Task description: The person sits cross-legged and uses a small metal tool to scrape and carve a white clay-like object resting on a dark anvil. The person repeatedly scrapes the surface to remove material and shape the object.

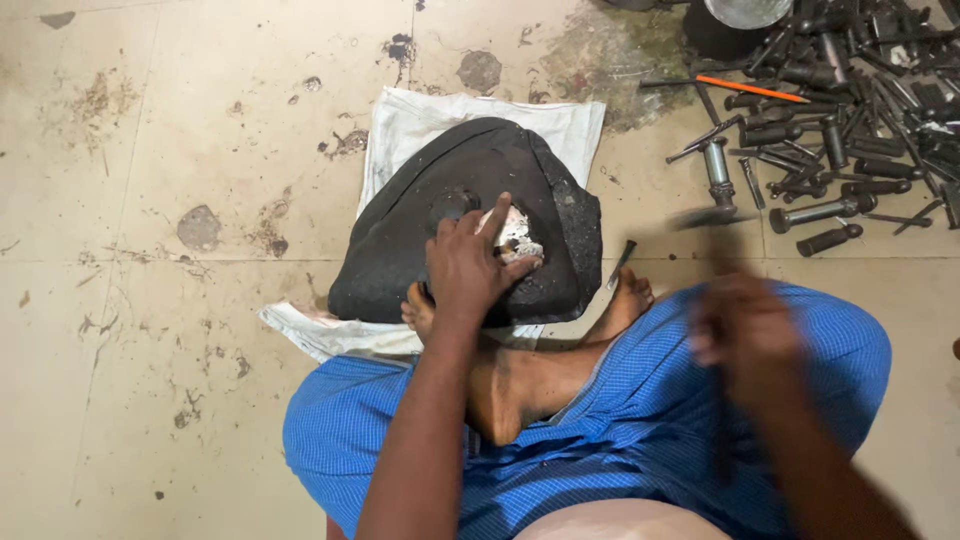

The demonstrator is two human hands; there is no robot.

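Note:
My left hand (468, 265) presses down on a small pale metal piece (518, 237) that lies on a big black block (470, 220). The block rests on a white cloth (425, 120) on the floor, just past my crossed bare feet. My right hand (745, 335) is raised over my right knee and is blurred by motion. It grips a dark handle, and a blurred dark hammer head (705, 217) shows above it. A thin dark punch (620, 263) lies on the floor beside the block's right edge.
A heap of dark metal punches and bolts (850, 110) covers the floor at the upper right, with an orange-handled tool (750, 89) among them. A dark round vessel (735, 20) stands at the top edge. The stained tile floor spreads out to the left.

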